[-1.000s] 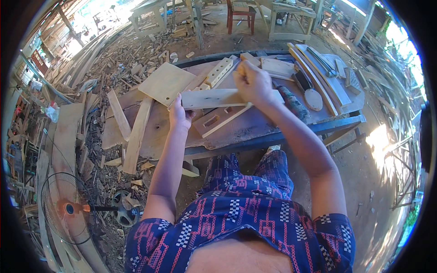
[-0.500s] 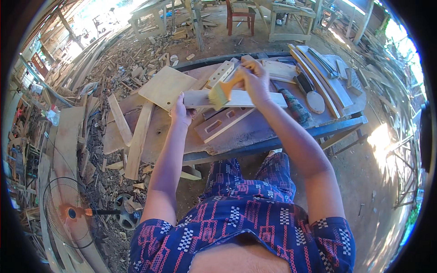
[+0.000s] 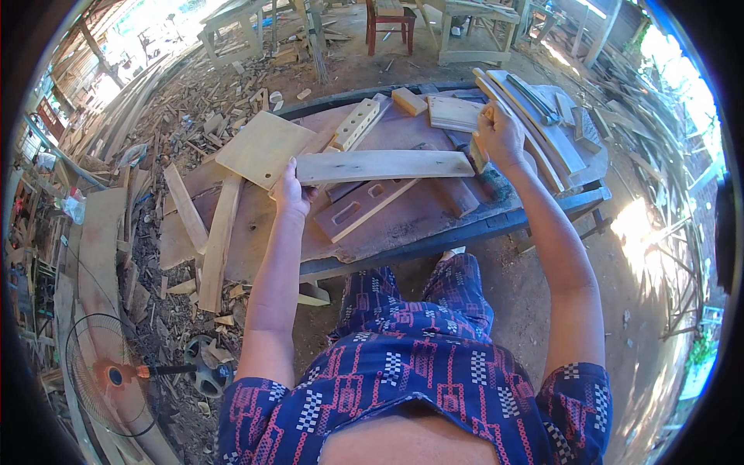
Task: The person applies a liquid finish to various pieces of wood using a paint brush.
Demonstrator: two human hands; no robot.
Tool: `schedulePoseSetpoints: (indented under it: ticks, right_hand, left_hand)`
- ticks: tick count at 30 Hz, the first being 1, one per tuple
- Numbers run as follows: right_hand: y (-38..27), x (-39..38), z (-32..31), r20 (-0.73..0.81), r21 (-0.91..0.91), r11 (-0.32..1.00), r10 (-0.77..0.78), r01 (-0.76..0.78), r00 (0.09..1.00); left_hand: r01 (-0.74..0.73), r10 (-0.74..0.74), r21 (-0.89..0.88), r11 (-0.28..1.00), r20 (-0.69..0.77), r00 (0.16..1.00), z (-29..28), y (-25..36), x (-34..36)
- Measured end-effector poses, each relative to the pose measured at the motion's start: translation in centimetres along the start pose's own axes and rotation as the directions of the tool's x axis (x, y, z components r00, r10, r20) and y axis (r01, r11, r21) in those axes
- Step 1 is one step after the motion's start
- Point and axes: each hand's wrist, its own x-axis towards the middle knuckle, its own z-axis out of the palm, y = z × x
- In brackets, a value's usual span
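Observation:
My left hand (image 3: 292, 191) is closed around the left end of a pale wooden board (image 3: 384, 166), which it holds up crosswise above the workbench. My right hand (image 3: 501, 136) grips a wide paintbrush (image 3: 477, 154) at the board's right end; the hand covers most of its handle. Whether the bristles touch the wood I cannot tell. Below the board lies a wooden piece with rectangular slots (image 3: 360, 208), and behind it a block with round holes (image 3: 357, 122). A square wooden panel (image 3: 262, 146) lies near my left hand.
Long strips (image 3: 535, 132) and a flat pale board lie on the bench's right side. A small wood block (image 3: 409, 101) sits at the back. A fan (image 3: 115, 375) stands at lower left. Wood scraps (image 3: 232, 116) cover the floor behind, near a red chair (image 3: 390, 29).
My right hand has swept the brush rightward along the board, from near its left part to its right end. My left hand still holds the board. The view has shifted slightly.

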Motion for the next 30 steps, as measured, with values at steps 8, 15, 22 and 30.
schedulePoseSetpoints:
  ticks: [8,15,22,30]
  right_hand:
    - [-6.8,-0.6,5.0,0.140,0.029,0.993,-0.116,0.113,0.983]
    - [-19.6,-0.1,7.8,0.198,0.470,0.882,-0.144,0.035,0.970]
    - [-22.5,1.0,10.8,0.185,0.805,0.581,-0.061,-0.116,0.981]
    - [-13.6,1.4,11.0,0.420,0.791,0.325,0.329,-0.519,0.846]
  left_hand:
    - [0.008,-0.015,-0.099,0.995,-0.070,0.997,1.0,-0.4,-0.6]
    - [-0.064,0.064,-0.003,0.998,-0.036,0.997,0.2,-0.9,-0.6]
    - [-0.049,0.044,-0.061,0.997,-0.076,0.996,0.7,-1.3,-0.6]
    - [-0.075,0.063,-0.097,0.992,-0.125,0.990,0.5,-1.4,0.1]
